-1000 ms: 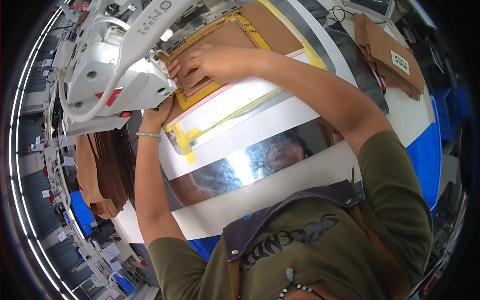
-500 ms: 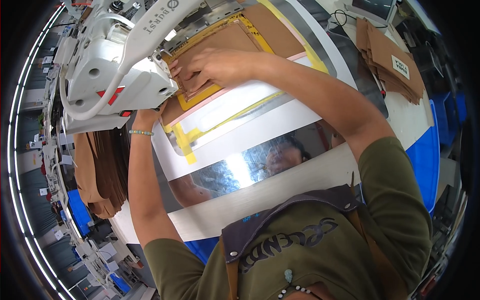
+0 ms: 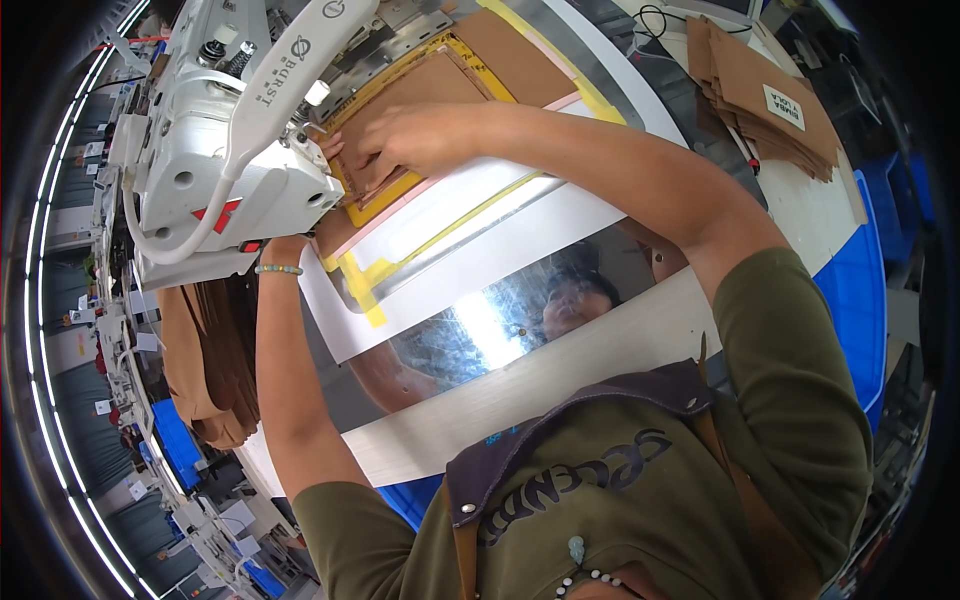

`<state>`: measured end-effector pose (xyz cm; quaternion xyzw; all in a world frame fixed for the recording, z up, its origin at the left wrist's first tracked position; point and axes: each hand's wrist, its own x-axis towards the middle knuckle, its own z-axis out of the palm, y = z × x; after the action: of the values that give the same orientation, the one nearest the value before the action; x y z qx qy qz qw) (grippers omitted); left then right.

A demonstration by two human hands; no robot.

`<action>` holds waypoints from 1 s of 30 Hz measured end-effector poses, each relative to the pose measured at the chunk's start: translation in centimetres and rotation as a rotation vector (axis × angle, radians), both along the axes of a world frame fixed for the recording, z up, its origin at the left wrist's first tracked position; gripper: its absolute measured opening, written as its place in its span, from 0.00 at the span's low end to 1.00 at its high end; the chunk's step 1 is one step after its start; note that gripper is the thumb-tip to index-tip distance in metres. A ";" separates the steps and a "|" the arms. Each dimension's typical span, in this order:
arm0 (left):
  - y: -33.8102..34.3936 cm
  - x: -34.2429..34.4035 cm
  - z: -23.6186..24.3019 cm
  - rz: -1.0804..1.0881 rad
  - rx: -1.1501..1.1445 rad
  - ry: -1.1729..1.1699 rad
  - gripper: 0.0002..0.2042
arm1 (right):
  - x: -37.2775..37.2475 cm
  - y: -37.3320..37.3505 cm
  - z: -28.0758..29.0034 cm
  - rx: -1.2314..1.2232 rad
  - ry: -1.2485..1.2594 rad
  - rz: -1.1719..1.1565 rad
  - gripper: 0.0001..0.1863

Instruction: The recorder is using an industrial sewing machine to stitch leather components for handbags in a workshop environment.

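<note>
My right hand (image 3: 415, 140) rests on a brown sheet (image 3: 440, 88) set inside a yellow-edged frame (image 3: 490, 78). Its fingers are bent and apart, with their tips on the sheet near the frame's lower left corner. Most of my left hand (image 3: 330, 146) is hidden behind the white head of a sewing machine (image 3: 215, 145). Only some of its fingertips show, lying flat by the frame's left side, close to my right fingers. Under the frame lies a white template sheet (image 3: 440, 235) edged with yellow tape.
Brown pieces (image 3: 205, 365) hang in a stack left of my left forearm. Another brown stack with a white label (image 3: 745, 90) lies at the far right, near a black cable (image 3: 655, 30). A shiny metal plate (image 3: 480, 325) lies nearer me. A blue bin (image 3: 855, 290) stands at the right.
The whole view has shifted a little. Both hands stay at the frame's lower left, with the right fingers in nearly the same place on the brown sheet.
</note>
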<state>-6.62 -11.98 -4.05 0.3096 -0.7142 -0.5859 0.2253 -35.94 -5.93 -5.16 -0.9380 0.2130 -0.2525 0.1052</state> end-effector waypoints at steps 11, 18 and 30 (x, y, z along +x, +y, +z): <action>0.0 0.2 -0.1 0.004 -0.130 -0.082 0.28 | 0.0 0.2 -0.1 0.003 0.004 -0.040 0.25; 0.5 1.6 -0.4 0.034 -0.470 -0.347 0.24 | 0.9 -0.7 0.8 0.172 0.126 0.068 0.23; 2.2 5.3 -2.7 0.189 -0.800 -0.821 0.19 | 1.4 1.2 -0.5 0.031 0.011 -0.140 0.21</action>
<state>-1.34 -9.81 -6.74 0.4645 -0.8782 -0.0800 0.0806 -34.52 -4.77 -5.68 -0.9205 0.2824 -0.2505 0.1006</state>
